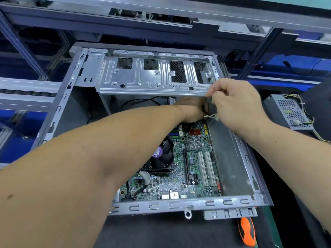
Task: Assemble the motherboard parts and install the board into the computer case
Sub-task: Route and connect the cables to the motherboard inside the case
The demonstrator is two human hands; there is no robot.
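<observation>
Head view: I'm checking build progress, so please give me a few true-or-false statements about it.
1. The green motherboard lies inside the grey metal computer case. True.
2. The black cooler fan lies outside the case. False: it sits on the board.
3. Both hands, left hand and right hand, meet at the case's far right corner. True.
4. The orange-handled screwdriver is in the right hand. False: it lies in front of the case.

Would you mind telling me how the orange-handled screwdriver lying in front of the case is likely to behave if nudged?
The screwdriver has a rounded handle, so it would probably roll sideways. It looks rigid and light. The dark mat under it may slow any slide.
</observation>
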